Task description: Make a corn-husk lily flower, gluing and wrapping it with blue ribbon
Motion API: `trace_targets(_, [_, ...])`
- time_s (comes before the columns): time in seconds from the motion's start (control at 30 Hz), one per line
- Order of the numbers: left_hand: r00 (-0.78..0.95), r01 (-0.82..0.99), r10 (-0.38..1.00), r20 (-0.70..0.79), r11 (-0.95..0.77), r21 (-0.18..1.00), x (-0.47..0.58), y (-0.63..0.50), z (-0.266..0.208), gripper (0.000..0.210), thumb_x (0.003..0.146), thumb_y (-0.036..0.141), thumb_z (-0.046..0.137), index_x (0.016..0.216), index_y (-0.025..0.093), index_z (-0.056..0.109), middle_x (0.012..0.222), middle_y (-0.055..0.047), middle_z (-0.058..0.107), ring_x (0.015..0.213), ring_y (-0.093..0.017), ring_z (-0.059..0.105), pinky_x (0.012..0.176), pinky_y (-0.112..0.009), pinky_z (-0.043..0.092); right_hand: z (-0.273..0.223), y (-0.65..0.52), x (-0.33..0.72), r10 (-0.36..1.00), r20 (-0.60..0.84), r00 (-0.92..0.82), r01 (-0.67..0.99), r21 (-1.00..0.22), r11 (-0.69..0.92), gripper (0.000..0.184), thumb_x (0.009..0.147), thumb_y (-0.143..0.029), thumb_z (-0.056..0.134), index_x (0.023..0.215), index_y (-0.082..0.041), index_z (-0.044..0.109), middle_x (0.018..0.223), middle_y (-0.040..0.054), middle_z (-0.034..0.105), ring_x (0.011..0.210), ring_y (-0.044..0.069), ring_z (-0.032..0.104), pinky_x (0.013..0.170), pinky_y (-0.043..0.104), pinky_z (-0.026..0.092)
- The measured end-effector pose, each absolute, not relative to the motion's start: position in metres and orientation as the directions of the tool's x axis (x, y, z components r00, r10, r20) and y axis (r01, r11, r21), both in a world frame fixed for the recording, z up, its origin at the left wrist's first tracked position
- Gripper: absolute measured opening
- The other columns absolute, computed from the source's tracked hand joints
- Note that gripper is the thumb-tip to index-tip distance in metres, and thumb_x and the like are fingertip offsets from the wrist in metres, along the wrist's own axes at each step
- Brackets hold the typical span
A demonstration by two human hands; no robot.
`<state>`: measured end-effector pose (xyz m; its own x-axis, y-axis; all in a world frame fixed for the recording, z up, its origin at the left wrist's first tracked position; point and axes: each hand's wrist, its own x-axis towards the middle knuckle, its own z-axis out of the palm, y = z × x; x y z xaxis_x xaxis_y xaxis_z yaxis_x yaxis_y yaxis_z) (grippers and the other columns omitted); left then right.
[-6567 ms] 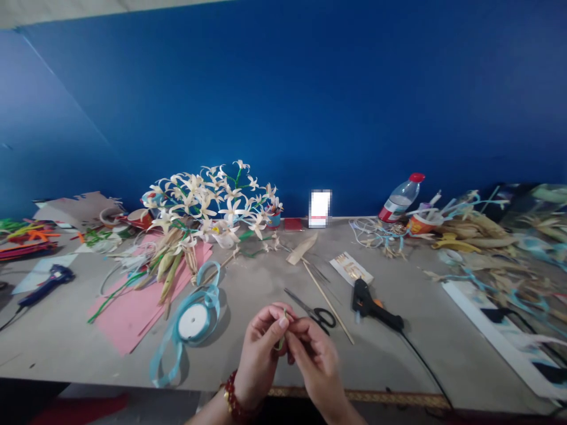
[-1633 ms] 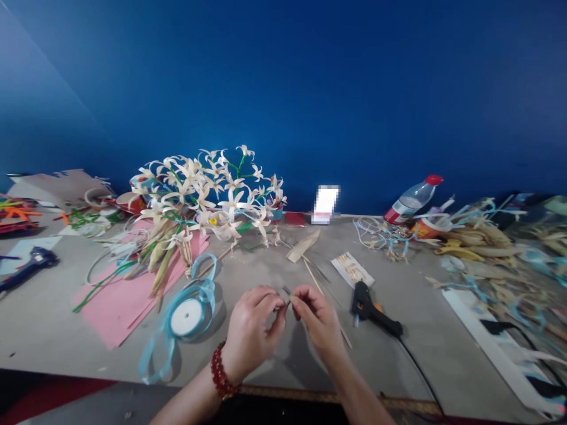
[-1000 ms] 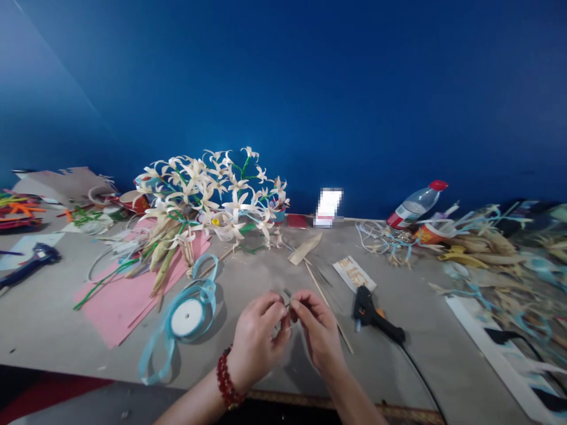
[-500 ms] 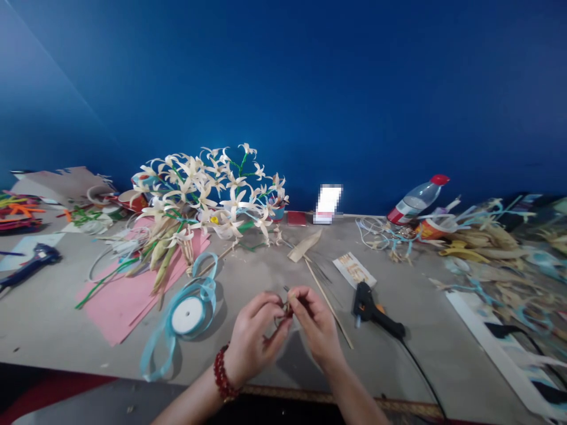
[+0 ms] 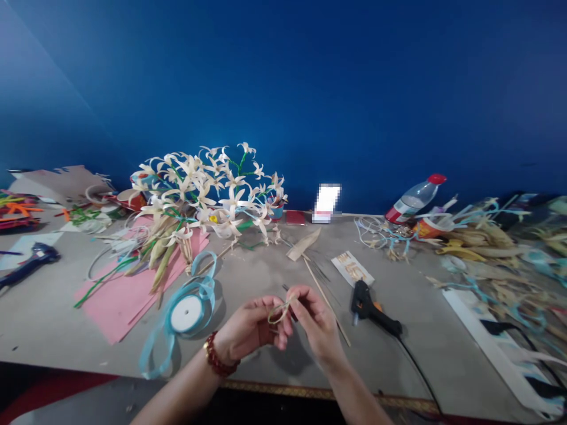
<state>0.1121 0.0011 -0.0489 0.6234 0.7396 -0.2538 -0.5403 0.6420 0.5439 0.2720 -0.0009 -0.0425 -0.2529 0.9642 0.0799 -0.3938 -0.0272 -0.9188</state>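
My right hand (image 5: 315,316) is closed in a pinch on a thin pale strip (image 5: 279,313), perhaps dried husk, that bends in a small loop to the left. A short dark tip pokes out above its fingertips; what it belongs to is hidden. My left hand (image 5: 253,326), with a red bead bracelet (image 5: 218,356) at the wrist, is turned with its palm toward the loop. Its thumb and fingers are apart and loosely curved, close beside the strip. Both hands are above the grey table (image 5: 248,372) near its front edge.
A roll of blue ribbon (image 5: 186,314) lies on the left by pink paper (image 5: 110,307). White-petalled flowers (image 5: 234,200) stand behind. On the right are a black glue gun (image 5: 376,310), a thin stick (image 5: 330,304), a power strip (image 5: 482,336) and a tilted bottle (image 5: 414,198).
My left hand has rolled open from its pinch and drawn slightly left, so its palm shows. The strip's loop is now visible. My right hand stays pinched in nearly the same place.
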Motion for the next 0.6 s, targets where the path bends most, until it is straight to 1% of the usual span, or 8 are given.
trace_targets(0.1, [0.781, -0.465, 0.587, -0.210, 0.773, 0.431, 0.110, 0.001, -0.058, 0.019, 0.091, 0.026, 0.060, 0.092, 0.008, 0.069, 0.076, -0.012, 0.074, 0.058, -0.017, 0.070, 0.056, -0.029, 0.057, -0.043, -0.001, 0.276, 0.973, 0.116, -0.201, -0.313, -0.948, 0.049, 0.017, 0.092, -0.037, 0.063, 0.088, -0.021, 0.061, 0.076, -0.0001, 0.057, 0.061, 0.012, 0.054, 0.060, 0.026, 0.047])
trace_targets(0.17, [0.840, -0.442, 0.522, -0.150, 0.818, 0.369, 0.110, 0.000, -0.061, 0.022, 0.090, 0.026, 0.060, 0.096, 0.007, 0.069, 0.078, -0.014, 0.075, 0.061, -0.019, 0.071, 0.059, -0.033, 0.059, -0.043, -0.001, 0.277, 0.969, 0.141, -0.204, -0.296, -0.952, 0.076, 0.018, 0.091, -0.038, 0.065, 0.086, -0.021, 0.062, 0.080, 0.0012, 0.057, 0.067, 0.014, 0.053, 0.064, 0.027, 0.046])
trace_targets(0.27, [0.869, -0.458, 0.492, -0.047, 0.838, 0.296, 0.112, -0.003, -0.064, 0.021, 0.089, 0.025, 0.060, 0.093, 0.006, 0.070, 0.075, -0.015, 0.075, 0.059, -0.020, 0.070, 0.063, -0.041, 0.060, -0.045, -0.001, 0.278, 0.951, 0.155, -0.266, -0.336, -0.940, 0.059, 0.017, 0.091, -0.037, 0.065, 0.086, -0.021, 0.062, 0.081, 0.0015, 0.056, 0.072, 0.015, 0.053, 0.068, 0.028, 0.045])
trace_targets(0.37, [0.864, -0.494, 0.504, 0.018, 0.839, 0.228, 0.115, -0.007, -0.065, 0.019, 0.086, 0.025, 0.062, 0.083, 0.007, 0.068, 0.066, -0.011, 0.072, 0.050, -0.017, 0.064, 0.061, -0.045, 0.060, -0.047, -0.002, 0.277, 0.932, 0.178, -0.315, -0.389, -0.920, 0.045, 0.015, 0.091, -0.035, 0.066, 0.085, -0.021, 0.062, 0.081, 0.0012, 0.055, 0.073, 0.015, 0.052, 0.068, 0.026, 0.044])
trace_targets(0.43, [0.853, -0.511, 0.522, 0.012, 0.828, 0.232, 0.117, -0.009, -0.065, 0.019, 0.084, 0.026, 0.065, 0.077, 0.008, 0.065, 0.061, -0.009, 0.069, 0.047, -0.015, 0.061, 0.062, -0.044, 0.059, -0.047, -0.002, 0.277, 0.928, 0.190, -0.321, -0.405, -0.913, 0.047, 0.015, 0.091, -0.035, 0.065, 0.085, -0.021, 0.062, 0.081, 0.0011, 0.055, 0.073, 0.014, 0.052, 0.068, 0.026, 0.044])
trace_targets(0.47, [0.845, -0.516, 0.534, -0.003, 0.818, 0.254, 0.118, -0.009, -0.064, 0.021, 0.084, 0.028, 0.067, 0.076, 0.009, 0.064, 0.059, -0.007, 0.067, 0.046, -0.014, 0.060, 0.063, -0.043, 0.059, -0.047, -0.002, 0.277, 0.929, 0.190, -0.317, -0.405, -0.913, 0.049, 0.016, 0.091, -0.035, 0.065, 0.085, -0.021, 0.062, 0.081, 0.0011, 0.054, 0.073, 0.014, 0.052, 0.068, 0.026, 0.044])
trace_targets(0.53, [0.823, -0.524, 0.567, -0.041, 0.784, 0.333, 0.118, -0.009, -0.064, 0.024, 0.083, 0.031, 0.068, 0.075, 0.009, 0.062, 0.057, -0.006, 0.066, 0.044, -0.014, 0.059, 0.064, -0.042, 0.058, -0.044, -0.002, 0.277, 0.933, 0.184, -0.309, -0.396, -0.917, 0.049, 0.017, 0.091, -0.036, 0.066, 0.084, -0.021, 0.062, 0.081, 0.0015, 0.054, 0.073, 0.015, 0.052, 0.068, 0.026, 0.045])
trace_targets(0.6, [0.781, -0.528, 0.619, -0.086, 0.727, 0.438, 0.117, -0.008, -0.061, 0.027, 0.083, 0.035, 0.070, 0.078, 0.009, 0.063, 0.060, -0.007, 0.069, 0.046, -0.015, 0.062, 0.063, -0.038, 0.057, -0.042, -0.003, 0.277, 0.932, 0.176, -0.318, -0.387, -0.921, 0.042, 0.018, 0.091, -0.038, 0.065, 0.085, -0.022, 0.062, 0.081, 0.0017, 0.054, 0.070, 0.015, 0.054, 0.065, 0.027, 0.046])
